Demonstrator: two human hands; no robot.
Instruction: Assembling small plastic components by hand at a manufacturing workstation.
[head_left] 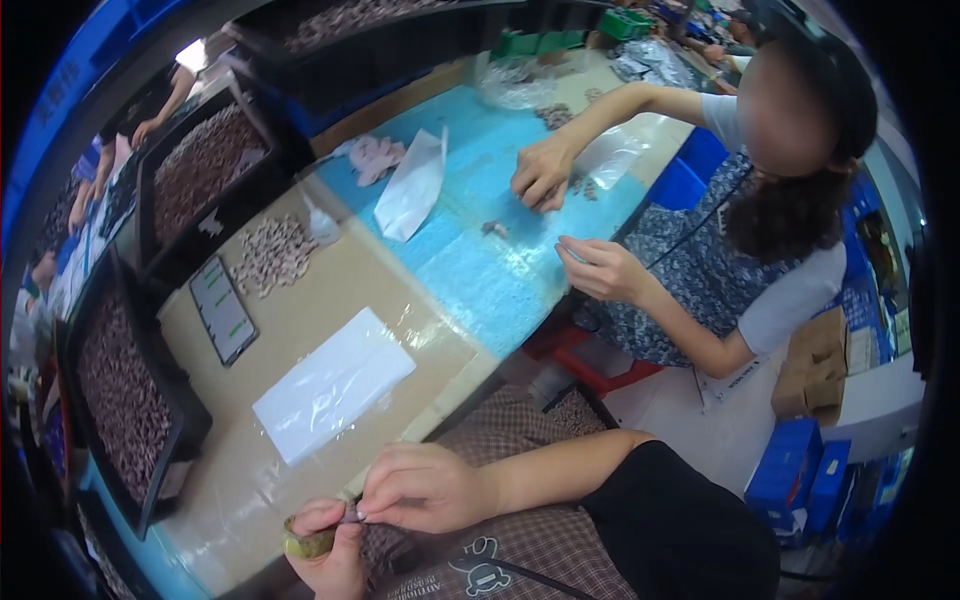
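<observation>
left hand (336, 568), right hand (428, 488), pinching a small piece (352, 517)

Two hands, left (332, 562) and right (425, 488), meet at one small piece (352, 515). Beyond the grip: one sheet (335, 385), one phone (223, 312), one pile (272, 258), one white bag (413, 188). Left of and beyond it: three black bins (182, 425). Right of it: one co-worker (690, 245), one red stool (612, 376), one carton (815, 365), two blue boxes (783, 465) side by side.
</observation>
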